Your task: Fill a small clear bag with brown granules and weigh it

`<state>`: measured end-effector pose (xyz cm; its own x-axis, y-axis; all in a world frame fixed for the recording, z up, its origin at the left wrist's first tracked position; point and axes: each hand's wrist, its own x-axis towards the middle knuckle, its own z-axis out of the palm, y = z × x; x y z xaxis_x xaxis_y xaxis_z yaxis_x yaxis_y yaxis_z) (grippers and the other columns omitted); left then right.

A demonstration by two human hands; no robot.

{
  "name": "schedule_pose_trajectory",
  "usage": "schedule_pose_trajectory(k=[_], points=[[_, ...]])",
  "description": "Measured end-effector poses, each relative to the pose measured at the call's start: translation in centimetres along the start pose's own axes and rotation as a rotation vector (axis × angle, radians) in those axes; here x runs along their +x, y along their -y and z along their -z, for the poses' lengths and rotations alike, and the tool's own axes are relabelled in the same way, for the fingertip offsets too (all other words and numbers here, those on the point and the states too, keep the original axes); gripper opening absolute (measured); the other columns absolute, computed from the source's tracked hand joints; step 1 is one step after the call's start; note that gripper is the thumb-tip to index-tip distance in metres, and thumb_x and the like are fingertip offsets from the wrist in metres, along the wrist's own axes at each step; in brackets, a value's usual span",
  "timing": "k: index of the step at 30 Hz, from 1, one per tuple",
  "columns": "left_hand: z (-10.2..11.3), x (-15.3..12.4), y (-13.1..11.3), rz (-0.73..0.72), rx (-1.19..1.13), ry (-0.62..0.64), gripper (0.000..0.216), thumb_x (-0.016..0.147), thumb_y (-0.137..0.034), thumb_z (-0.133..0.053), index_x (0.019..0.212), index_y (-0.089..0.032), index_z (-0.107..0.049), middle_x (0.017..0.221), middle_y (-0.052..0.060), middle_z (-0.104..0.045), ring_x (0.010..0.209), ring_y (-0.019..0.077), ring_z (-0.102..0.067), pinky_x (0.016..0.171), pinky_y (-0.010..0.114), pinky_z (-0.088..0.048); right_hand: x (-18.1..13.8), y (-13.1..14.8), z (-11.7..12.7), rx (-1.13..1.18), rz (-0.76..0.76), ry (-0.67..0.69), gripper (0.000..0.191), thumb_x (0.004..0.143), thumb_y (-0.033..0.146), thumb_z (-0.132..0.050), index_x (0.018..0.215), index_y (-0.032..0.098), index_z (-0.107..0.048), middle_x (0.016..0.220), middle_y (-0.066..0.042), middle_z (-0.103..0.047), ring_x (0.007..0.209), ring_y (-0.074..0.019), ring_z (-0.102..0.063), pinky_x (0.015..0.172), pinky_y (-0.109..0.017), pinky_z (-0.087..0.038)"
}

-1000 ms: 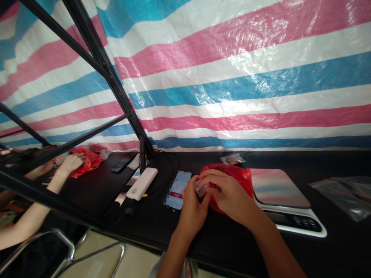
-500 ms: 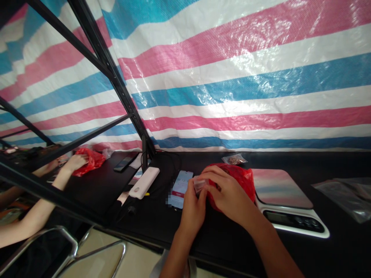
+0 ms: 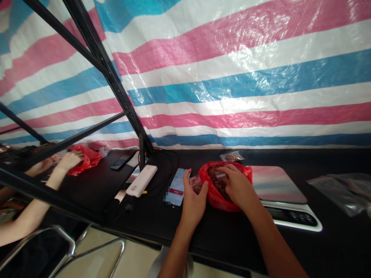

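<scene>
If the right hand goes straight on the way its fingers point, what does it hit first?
Probably the brown pieces inside the red bag; the right hand hovers just over them, depth unclear.

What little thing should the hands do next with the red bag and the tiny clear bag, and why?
Probably the right hand should pinch some brown pieces from the red bag and drop them into the small clear bag. Its fingers sit inside the red bag's open mouth, and the left hand holds the clear bag right beside it.

red bag (image 3: pixel 216 200) | open, brown bits (image 3: pixel 215 178) inside | small clear pouch (image 3: pixel 196 183) | touching bag's left
</scene>
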<state>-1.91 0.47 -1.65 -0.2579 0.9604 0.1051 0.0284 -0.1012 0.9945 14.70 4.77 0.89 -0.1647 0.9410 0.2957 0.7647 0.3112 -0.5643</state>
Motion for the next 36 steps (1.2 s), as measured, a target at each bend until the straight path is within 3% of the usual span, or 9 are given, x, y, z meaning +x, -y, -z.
schedule_pose_trajectory(k=[3,7,12,17,22,25,28,33,36], points=[[-0.3,0.1,0.1,0.072,-0.032,0.043,0.086,0.078,-0.032,-0.080,0.150,-0.021,-0.035,0.132,0.014,-0.062,0.113,0.0226,-0.067,0.104,0.040,-0.050,0.0,0.7,-0.7,-0.111,-0.028,-0.006,0.050,0.081,0.000,-0.051,0.122,0.020,-0.072,0.127,-0.012,-0.068,0.113,-0.0282,-0.065,0.099,-0.040,-0.048],[0.1,0.4,-0.3,0.175,-0.085,0.127,0.080,0.073,-0.031,-0.081,0.144,-0.020,-0.044,0.111,0.010,-0.071,0.089,0.0193,-0.071,0.084,0.035,-0.055,0.0,1.5,-0.9,-0.110,-0.066,0.016,0.041,0.085,0.008,-0.055,0.121,0.019,-0.073,0.125,-0.013,-0.073,0.121,-0.0335,-0.061,0.104,-0.050,-0.042],[0.5,0.5,-0.8,0.188,-0.143,0.137,0.064,0.071,-0.027,-0.079,0.130,-0.022,-0.055,0.106,0.007,-0.073,0.073,0.0138,-0.068,0.069,0.026,-0.052,0.0,1.9,-0.8,0.041,-0.077,0.053,0.045,0.079,0.003,-0.057,0.113,0.025,-0.076,0.122,-0.006,-0.076,0.126,-0.0301,-0.060,0.113,-0.056,-0.030],[0.7,0.6,-1.1,0.113,-0.118,0.115,0.041,0.073,-0.024,-0.075,0.113,-0.020,-0.063,0.106,0.007,-0.074,0.086,0.0175,-0.071,0.076,0.028,-0.054,0.3,1.6,0.0,0.132,-0.137,0.035,0.042,0.079,0.005,-0.060,0.111,0.026,-0.077,0.118,-0.006,-0.078,0.123,-0.0296,-0.064,0.115,-0.057,-0.031],[0.9,0.8,-0.6,-0.007,-0.007,-0.003,0.042,0.079,-0.027,-0.074,0.118,-0.020,-0.060,0.113,0.008,-0.070,0.098,0.0206,-0.069,0.090,0.035,-0.054,0.5,1.0,1.7,0.240,-0.122,0.043,0.038,0.084,0.010,-0.060,0.115,0.023,-0.075,0.117,-0.008,-0.078,0.113,-0.0292,-0.069,0.107,-0.050,-0.045],[1.0,0.6,-0.4,-0.092,0.047,-0.053,0.048,0.084,-0.029,-0.072,0.128,-0.022,-0.053,0.104,0.004,-0.066,0.094,0.0183,-0.067,0.092,0.035,-0.052,0.3,1.2,2.2,0.334,-0.061,0.050,0.038,0.086,0.013,-0.059,0.119,0.022,-0.073,0.121,-0.009,-0.076,0.113,-0.0273,-0.069,0.107,-0.047,-0.047],[1.0,0.4,-0.3,-0.124,0.057,0.008,0.047,0.086,-0.030,-0.070,0.129,-0.022,-0.050,0.091,0.000,-0.060,0.082,0.0152,-0.062,0.082,0.031,-0.051,0.1,2.2,1.9,0.422,0.047,0.081,0.039,0.086,0.012,-0.057,0.120,0.022,-0.073,0.122,-0.009,-0.075,0.113,-0.0251,-0.068,0.105,-0.043,-0.049],[1.1,0.3,0.0,-0.118,0.071,0.022,0.036,0.084,-0.027,-0.070,0.117,-0.020,-0.057,0.106,0.005,-0.065,0.094,0.0181,-0.063,0.088,0.033,-0.050,-0.4,4.0,0.8,0.363,0.184,0.130,0.043,0.084,0.007,-0.056,0.117,0.025,-0.074,0.122,-0.007,-0.074,0.119,-0.0277,-0.064,0.110,-0.051,-0.043],[1.0,0.5,0.0,-0.111,0.078,-0.025,0.033,0.080,-0.022,-0.072,0.110,-0.020,-0.059,0.102,0.004,-0.066,0.090,0.0182,-0.063,0.084,0.032,-0.050,-0.6,4.8,0.5,0.317,0.265,0.104,0.047,0.084,0.003,-0.052,0.118,0.026,-0.075,0.122,-0.007,-0.071,0.117,-0.0275,-0.062,0.109,-0.051,-0.044]])
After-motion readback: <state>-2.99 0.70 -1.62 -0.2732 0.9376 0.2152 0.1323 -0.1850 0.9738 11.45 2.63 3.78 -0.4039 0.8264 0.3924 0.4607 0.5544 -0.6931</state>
